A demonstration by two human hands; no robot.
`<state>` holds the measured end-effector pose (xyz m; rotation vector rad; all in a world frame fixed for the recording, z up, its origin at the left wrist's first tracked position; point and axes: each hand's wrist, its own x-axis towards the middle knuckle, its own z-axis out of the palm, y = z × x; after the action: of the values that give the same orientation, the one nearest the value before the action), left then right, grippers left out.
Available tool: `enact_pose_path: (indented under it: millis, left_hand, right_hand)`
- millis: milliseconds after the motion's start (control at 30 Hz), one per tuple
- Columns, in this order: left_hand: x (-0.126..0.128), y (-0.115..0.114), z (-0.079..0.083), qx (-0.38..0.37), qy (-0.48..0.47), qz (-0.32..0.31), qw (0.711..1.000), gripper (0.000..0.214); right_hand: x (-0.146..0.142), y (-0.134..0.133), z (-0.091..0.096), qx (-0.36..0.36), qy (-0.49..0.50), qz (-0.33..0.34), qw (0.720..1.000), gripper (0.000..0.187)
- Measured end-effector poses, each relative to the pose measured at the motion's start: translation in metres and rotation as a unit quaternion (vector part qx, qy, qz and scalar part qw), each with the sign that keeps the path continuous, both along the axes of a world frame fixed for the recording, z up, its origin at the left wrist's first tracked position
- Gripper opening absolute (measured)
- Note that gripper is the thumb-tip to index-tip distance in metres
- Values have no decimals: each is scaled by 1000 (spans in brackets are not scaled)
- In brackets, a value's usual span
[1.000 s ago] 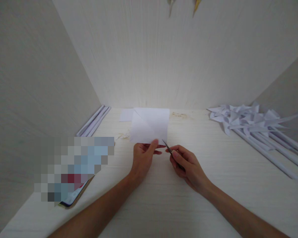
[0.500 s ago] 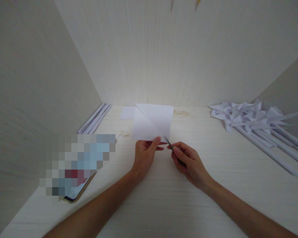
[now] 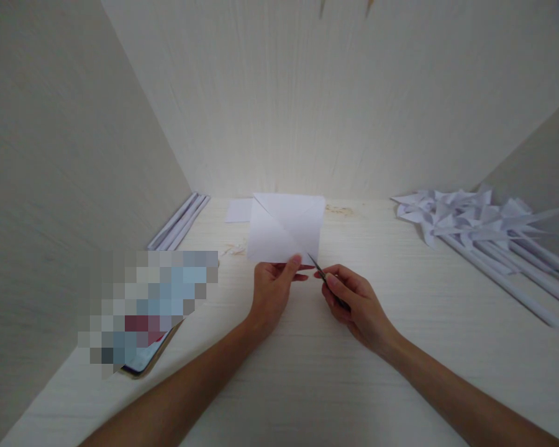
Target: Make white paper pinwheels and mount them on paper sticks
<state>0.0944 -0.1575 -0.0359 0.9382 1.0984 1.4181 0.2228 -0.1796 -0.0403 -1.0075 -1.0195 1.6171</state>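
A white square sheet of paper (image 3: 286, 226) with a diagonal crease stands upright above the pale wooden table (image 3: 307, 372). My left hand (image 3: 272, 292) pinches its lower edge between thumb and fingers. My right hand (image 3: 354, 304) is closed round small scissors (image 3: 321, 276), whose dark blade tips touch the sheet's lower right corner, right beside my left fingertips.
Several white paper pinwheels on rolled paper sticks (image 3: 484, 230) lie at the right. Rolled paper sticks (image 3: 179, 220) lie along the left wall. A small white paper piece (image 3: 237, 211) lies behind the sheet. A phone (image 3: 144, 357), partly blurred out, lies at the left.
The sheet has risen a little and the scissor tips have closed in on its lower right corner. Both hands have shifted slightly away from me.
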Motion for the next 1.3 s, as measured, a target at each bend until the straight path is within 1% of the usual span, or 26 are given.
enact_pose_path:
  millis: [400,1300]
  left_hand:
    - [0,-1,-1,7,-9,-4,1000,19]
    - [-1,-1,-1,15,-24,-24,999,17]
  right_hand:
    - [-1,0,0,-7,8,-2,1000,29]
    - [0,0,-2,8,-2,-14,1000,29]
